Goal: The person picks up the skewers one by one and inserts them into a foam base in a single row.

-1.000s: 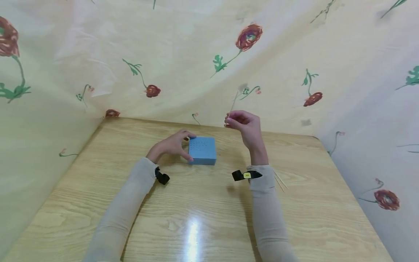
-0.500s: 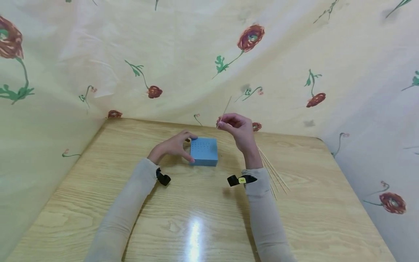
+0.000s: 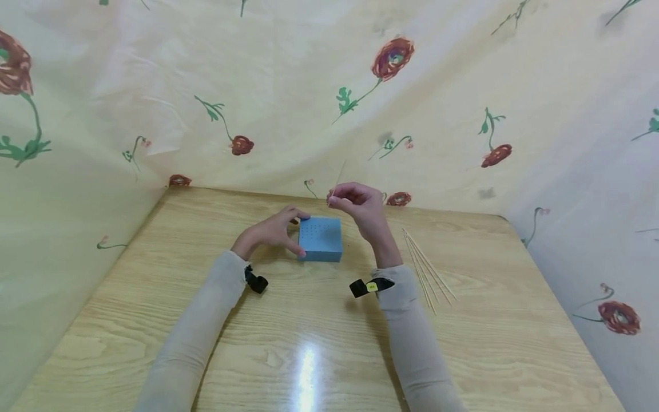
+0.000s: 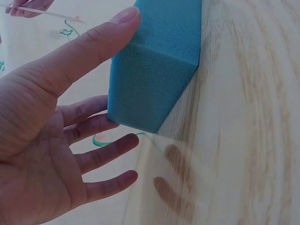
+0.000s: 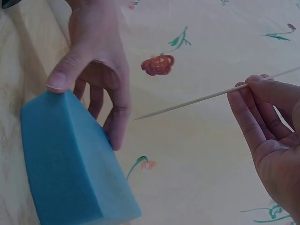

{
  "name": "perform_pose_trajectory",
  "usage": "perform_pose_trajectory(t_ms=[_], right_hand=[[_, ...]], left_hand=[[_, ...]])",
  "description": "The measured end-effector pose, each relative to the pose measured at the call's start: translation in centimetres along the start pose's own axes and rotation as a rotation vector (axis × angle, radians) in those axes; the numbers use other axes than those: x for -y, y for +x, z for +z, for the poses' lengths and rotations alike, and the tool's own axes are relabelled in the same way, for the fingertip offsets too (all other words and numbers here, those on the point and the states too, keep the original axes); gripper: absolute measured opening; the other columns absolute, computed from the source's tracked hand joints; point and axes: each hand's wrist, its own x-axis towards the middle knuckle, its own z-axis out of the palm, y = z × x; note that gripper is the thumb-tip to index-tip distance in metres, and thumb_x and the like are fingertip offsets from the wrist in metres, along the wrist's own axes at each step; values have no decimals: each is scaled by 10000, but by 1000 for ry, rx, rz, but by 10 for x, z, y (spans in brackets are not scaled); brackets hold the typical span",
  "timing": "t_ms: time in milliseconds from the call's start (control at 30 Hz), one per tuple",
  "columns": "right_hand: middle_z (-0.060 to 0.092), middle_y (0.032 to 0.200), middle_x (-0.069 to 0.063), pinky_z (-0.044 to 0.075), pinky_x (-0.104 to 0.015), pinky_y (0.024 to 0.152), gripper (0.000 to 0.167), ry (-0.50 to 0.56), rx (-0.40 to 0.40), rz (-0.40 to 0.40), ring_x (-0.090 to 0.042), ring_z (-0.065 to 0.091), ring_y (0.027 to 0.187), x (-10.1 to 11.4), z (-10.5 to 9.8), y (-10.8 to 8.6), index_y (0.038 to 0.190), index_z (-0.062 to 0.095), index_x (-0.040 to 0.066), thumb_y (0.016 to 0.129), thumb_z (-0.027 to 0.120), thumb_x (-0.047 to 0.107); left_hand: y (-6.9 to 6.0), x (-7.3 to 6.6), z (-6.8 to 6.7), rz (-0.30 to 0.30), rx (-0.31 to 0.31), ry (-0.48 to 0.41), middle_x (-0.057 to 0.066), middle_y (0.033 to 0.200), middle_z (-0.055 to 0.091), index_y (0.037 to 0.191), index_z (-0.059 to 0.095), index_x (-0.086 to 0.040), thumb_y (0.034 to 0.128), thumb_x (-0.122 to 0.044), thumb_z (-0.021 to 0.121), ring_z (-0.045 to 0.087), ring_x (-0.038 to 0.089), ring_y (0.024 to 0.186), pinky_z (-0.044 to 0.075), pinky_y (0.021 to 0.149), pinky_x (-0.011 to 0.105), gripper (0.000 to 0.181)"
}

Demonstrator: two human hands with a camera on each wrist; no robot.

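L sleeve (image 3: 180,332): long, pale grey-beige, lightly creased, cuff (image 3: 233,266) just behind L hand (image 3: 270,229). R sleeve (image 3: 419,349): same colour, a bit wrinkled, likewise ends just behind R hand (image 3: 362,210). L band (image 3: 255,280): blk, blocky, inner side of wrist. R band (image 3: 384,284): blk, w/ blocky end + sm. yellow tag (image 3: 372,286), marking too tiny to read.

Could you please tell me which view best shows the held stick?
The right wrist view: the stick shows large, its tip clearly pointed. The head view shows it thin; the left wrist, small in a corner.
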Motion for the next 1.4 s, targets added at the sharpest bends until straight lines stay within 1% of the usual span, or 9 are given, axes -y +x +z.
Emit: perform_pose_trajectory(t_ms=[167,267,433,633,833,933,1067,1300,1400], right_hand=[[745,930,7,622,-306,835,135,-19,14,-9,-140,707,850,-4,9,0,1020,665,-160,913,689,-82],[747,928,17,622,-303,839,150,-35,12,-24,-136,712,851,-5,13,1,1022,649,-189,912,683,-93],[742,931,24,621,-308,848,147,-60,22,-37,-147,708,858,-8,18,3,1022,659,-182,915,685,-85],[735,928,30,612,-296,852,137,-84,42,-11,-151,694,877,-15,23,3,1020,672,-154,927,687,-55],[737,949,14,603,-283,862,124,-101,55,0,-149,699,901,-20,25,1,1012,682,-133,931,690,-40],[736,956,13,600,-279,867,121,-111,57,0,-146,700,906,-21,26,1,1010,687,-124,932,693,-33],[741,973,-15,600,-278,869,131,-114,58,3,-146,702,915,-21,27,0,1017,687,-130,928,697,-35],[737,973,-7,599,-269,864,125,-103,59,11,-143,699,916,-23,29,-1,1018,688,-131,931,691,-41],[734,979,-29,601,-271,857,128,-106,67,10,-143,696,908,-23,30,-1,1026,689,-131,932,688,-43]], left_hand=[[-1,-2,-1,1,2,0,139,1503,383,1521,416,-50,744,-261,932,409,374,1403,376,1192,505,956],[0,-2,-1,6,1,-1,147,1503,383,1517,416,-41,749,-265,929,411,379,1401,376,1191,506,950],[0,-1,-1,7,-9,-2,139,1487,389,1514,420,-47,742,-250,934,419,379,1395,383,1188,499,949],[1,1,-2,15,-7,0,139,1474,393,1516,416,-43,743,-255,933,422,381,1388,387,1185,503,954],[0,-1,-1,-12,1,-11,134,1469,388,1524,414,-62,750,-250,929,402,377,1407,373,1197,499,948],[0,-1,-1,-15,3,-17,134,1466,387,1525,411,-64,751,-245,929,397,382,1410,372,1197,502,949],[-1,-2,-1,-12,5,-13,135,1463,386,1526,410,-63,749,-252,930,398,386,1410,376,1193,502,954],[-2,0,0,-11,6,-16,145,1470,381,1519,413,-48,757,-254,924,395,395,1409,374,1193,512,940],[-2,0,0,-12,7,-18,150,1479,375,1516,410,-43,754,-249,926,390,396,1413,370,1195,512,942]])
